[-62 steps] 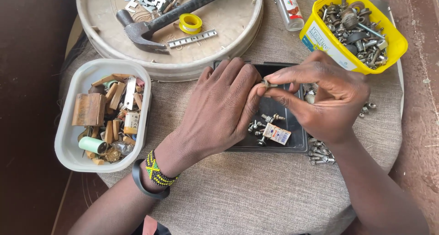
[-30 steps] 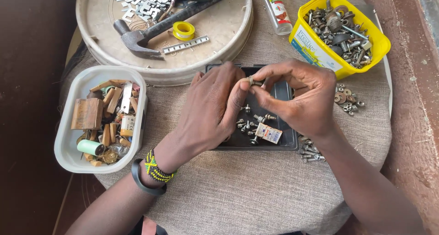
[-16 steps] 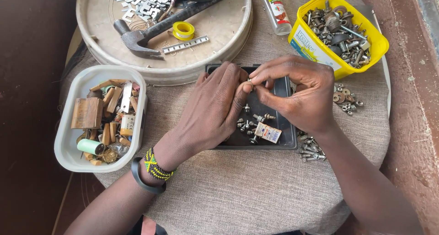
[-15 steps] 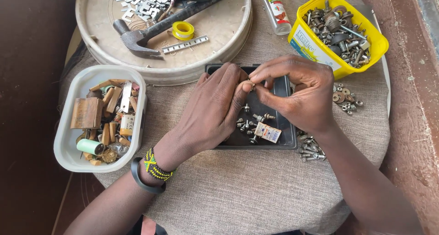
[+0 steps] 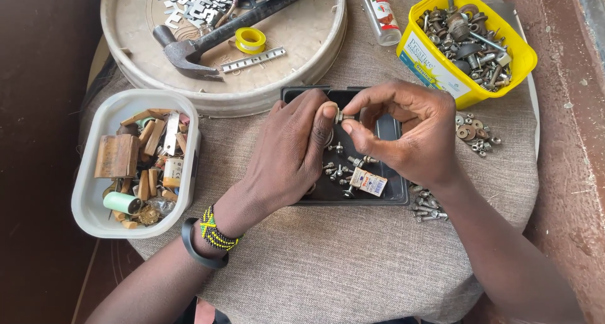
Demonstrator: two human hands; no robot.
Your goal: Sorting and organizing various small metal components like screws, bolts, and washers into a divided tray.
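Both hands meet above the shallow black plastic tray (image 5: 397, 196) at the centre of the cloth-covered round table (image 5: 353, 261). The left hand (image 5: 287, 150) and the right hand (image 5: 413, 132) each pinch, between thumb and fingertips, one end of a small silver metal bolt-like part (image 5: 342, 116), which is held just above the tray and clear of the loose screws (image 5: 343, 169) lying in it.

Compared with the view two seconds earlier, the hands have stayed closed on the part; the pinch point sits slightly higher over the tray's far edge, and the fingers have shifted around the part. This suggests continued twisting or fitting of two small pieces, though whether the part is one piece or two cannot be told.

A white rectangular tub (image 5: 88, 204) of wooden scraps stands to the left; a yellow plastic tub (image 5: 435, 72) of mixed metal hardware stands at upper right; a claw hammer (image 5: 201, 43) lies on the round beige tray (image 5: 283, 84) beyond
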